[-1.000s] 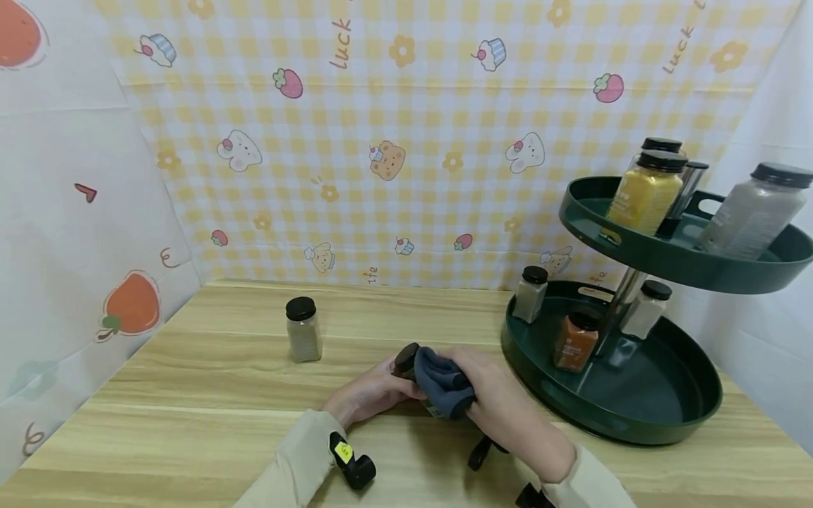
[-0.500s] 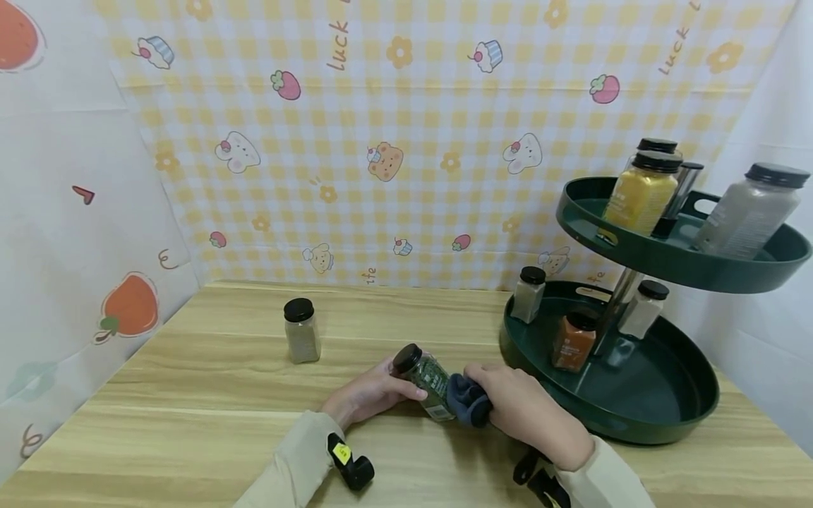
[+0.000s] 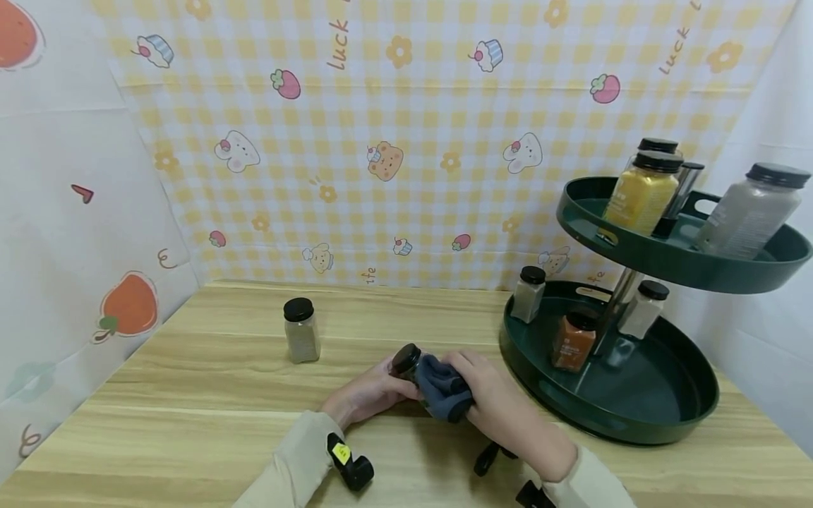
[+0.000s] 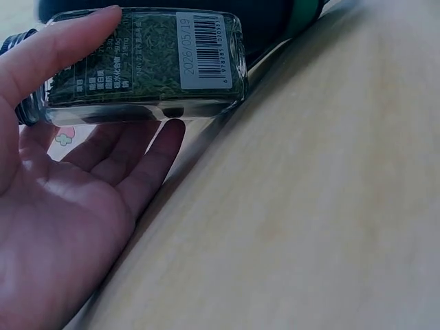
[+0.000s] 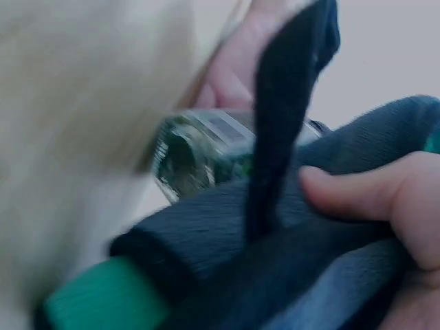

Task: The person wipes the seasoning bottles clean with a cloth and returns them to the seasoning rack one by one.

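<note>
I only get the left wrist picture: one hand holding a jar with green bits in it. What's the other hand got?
Observer: The right hand is gripping a dark blue-grey cloth.

Operator: Ooh! Is any other jar just standing on the table?

Observer: Yes, a black-lidded jar stands there by itself, beyond the hands and toward the person's left.

Operator: And what's way over on the right side?

Observer: A dark green two-tier rack with jars on both tiers.
</note>
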A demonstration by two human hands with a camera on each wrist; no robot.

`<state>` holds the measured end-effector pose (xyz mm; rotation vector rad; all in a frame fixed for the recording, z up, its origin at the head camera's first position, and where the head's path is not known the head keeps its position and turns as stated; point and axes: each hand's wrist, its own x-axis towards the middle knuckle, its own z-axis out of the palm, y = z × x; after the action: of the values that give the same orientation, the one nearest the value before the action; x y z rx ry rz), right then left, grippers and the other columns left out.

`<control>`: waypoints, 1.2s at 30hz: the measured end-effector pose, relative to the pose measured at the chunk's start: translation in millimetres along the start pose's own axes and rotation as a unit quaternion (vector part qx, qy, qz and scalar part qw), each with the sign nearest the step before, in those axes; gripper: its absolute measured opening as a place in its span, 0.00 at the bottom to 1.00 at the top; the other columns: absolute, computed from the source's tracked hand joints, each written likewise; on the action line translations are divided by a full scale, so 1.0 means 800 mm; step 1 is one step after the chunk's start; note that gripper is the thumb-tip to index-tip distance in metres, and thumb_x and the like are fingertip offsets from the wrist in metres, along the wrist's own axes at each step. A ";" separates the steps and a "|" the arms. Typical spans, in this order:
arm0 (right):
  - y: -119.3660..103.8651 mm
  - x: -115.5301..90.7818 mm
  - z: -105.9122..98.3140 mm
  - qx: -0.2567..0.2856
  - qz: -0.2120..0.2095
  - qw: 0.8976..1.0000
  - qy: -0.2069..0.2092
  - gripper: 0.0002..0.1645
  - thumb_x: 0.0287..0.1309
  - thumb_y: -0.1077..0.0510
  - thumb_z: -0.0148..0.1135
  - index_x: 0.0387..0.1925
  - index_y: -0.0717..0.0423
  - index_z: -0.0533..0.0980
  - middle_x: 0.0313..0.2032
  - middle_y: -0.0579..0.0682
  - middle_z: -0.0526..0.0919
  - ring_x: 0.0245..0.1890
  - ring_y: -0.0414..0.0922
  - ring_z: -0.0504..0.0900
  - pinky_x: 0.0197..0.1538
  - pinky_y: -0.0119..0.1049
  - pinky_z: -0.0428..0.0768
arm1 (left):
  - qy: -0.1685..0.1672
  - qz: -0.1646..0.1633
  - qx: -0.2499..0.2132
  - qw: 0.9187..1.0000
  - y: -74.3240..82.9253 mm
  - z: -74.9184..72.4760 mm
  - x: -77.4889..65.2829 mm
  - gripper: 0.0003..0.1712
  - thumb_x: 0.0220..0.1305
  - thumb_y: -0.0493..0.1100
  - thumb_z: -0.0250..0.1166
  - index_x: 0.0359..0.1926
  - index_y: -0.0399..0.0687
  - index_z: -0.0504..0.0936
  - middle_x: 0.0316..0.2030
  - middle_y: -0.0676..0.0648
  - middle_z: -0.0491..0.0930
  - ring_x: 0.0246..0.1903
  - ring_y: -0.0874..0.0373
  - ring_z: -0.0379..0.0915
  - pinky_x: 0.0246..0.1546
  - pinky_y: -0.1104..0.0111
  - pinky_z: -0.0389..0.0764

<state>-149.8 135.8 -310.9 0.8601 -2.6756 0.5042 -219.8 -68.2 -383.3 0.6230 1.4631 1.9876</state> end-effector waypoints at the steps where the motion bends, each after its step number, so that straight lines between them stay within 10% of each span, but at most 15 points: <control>1: 0.002 0.000 -0.003 -0.002 0.004 1.000 -0.017 0.27 0.43 0.74 0.65 0.45 0.51 0.73 0.41 0.49 0.78 0.42 0.44 0.78 0.43 0.40 0.78 | 0.003 -0.002 0.001 1.000 0.000 0.000 0.000 0.28 0.51 0.28 0.61 0.54 0.49 0.68 0.46 0.51 0.74 0.43 0.60 0.71 0.47 0.68 0.72; 10: 0.025 -0.005 -0.020 -0.027 0.044 0.988 -0.147 0.17 0.48 0.69 0.65 0.36 0.47 0.72 0.30 0.43 0.75 0.27 0.40 0.68 0.30 0.35 0.68 | 0.029 -0.020 0.016 0.999 0.001 0.003 -0.001 0.35 0.50 0.29 0.63 0.60 0.46 0.62 0.52 0.49 0.71 0.49 0.59 0.69 0.51 0.67 0.70; 25: 0.011 -0.001 -0.005 0.008 -0.008 0.999 -0.033 0.35 0.43 0.76 0.62 0.55 0.50 0.71 0.42 0.47 0.78 0.44 0.43 0.78 0.46 0.40 0.78 | 0.011 -0.009 0.003 1.000 0.002 0.001 -0.001 0.30 0.52 0.29 0.60 0.57 0.47 0.66 0.48 0.50 0.74 0.44 0.60 0.71 0.49 0.68 0.72; 36: 0.023 -0.002 -0.017 -0.009 0.042 0.994 -0.098 0.29 0.42 0.78 0.60 0.44 0.47 0.76 0.38 0.47 0.79 0.36 0.42 0.77 0.39 0.40 0.77 | 0.031 -0.024 0.008 0.999 0.002 0.003 0.000 0.37 0.50 0.30 0.64 0.61 0.43 0.61 0.52 0.48 0.71 0.50 0.59 0.69 0.51 0.68 0.71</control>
<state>-157.2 156.0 -304.0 0.8340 -2.9003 0.4327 -218.2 -66.9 -380.9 0.5326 1.5179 1.9749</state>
